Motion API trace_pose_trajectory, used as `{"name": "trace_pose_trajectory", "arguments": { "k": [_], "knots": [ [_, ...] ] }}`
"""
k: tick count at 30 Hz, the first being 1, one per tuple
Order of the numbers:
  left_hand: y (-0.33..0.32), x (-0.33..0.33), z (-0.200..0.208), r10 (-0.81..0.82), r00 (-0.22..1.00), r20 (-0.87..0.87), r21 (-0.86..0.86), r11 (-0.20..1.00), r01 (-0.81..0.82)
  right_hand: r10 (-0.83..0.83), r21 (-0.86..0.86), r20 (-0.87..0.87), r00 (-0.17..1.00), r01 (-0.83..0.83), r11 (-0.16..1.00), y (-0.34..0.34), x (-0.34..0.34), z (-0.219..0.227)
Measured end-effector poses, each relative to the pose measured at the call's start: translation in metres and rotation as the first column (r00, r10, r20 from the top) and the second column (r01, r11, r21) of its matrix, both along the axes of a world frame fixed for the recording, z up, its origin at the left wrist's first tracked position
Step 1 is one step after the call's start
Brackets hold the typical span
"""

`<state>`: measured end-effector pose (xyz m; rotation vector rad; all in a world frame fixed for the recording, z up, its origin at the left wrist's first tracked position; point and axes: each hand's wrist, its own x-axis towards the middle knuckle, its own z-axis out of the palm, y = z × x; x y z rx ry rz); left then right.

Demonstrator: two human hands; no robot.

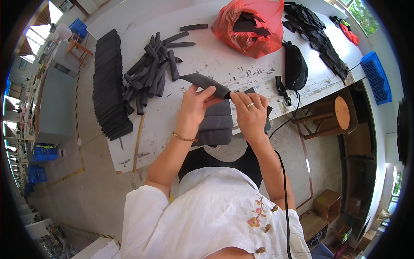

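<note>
A dark grey, fabric-like piece is held up over the table's near edge, curled at its right end. My left hand grips its lower edge between thumb and fingers. At the curled right end, my right hand pinches the piece; a ring is on one finger. Below my hands several flat dark grey pieces lie overlapping at the table edge. To the left is a loose heap of similar pieces rolled into tubes. Farther left stretches a long row of tightly layered dark pieces.
A red plastic bag with dark pieces stands at the back. Right of it are a black pouch, a strap buckle and a long dark pile. A wooden stick lies at left. A black cable passes my right arm, near a stool.
</note>
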<state>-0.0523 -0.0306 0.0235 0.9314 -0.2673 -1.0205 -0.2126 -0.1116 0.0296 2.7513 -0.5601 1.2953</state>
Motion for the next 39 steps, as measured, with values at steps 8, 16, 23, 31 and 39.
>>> {"name": "trace_pose_trajectory", "arguments": {
  "k": [8,16,23,31,39],
  "knots": [
    [0.002,-0.025,0.014,0.057,0.998,-0.039,-0.170,0.983,-0.062,0.074,0.307,0.076,0.994,-0.094,0.947,0.030,0.015,0.003],
    [-0.004,-0.042,-0.004,-0.144,0.989,0.019,-0.336,0.931,0.142,0.217,0.405,0.022,0.976,-0.207,0.891,0.026,0.002,-0.002],
    [-0.001,-0.026,-0.009,-0.064,0.989,-0.130,-0.326,0.945,0.018,0.249,0.537,-0.030,0.968,-0.195,0.821,0.023,-0.009,0.005],
    [0.000,-0.047,-0.012,-0.108,0.954,-0.280,-0.244,0.969,0.039,0.260,0.508,-0.066,0.963,-0.192,0.840,0.019,-0.004,0.004],
    [-0.010,-0.029,0.001,0.138,0.956,-0.260,-0.337,0.914,-0.224,0.339,0.503,0.048,0.940,-0.316,0.805,0.007,-0.005,0.008]
  ]
}}
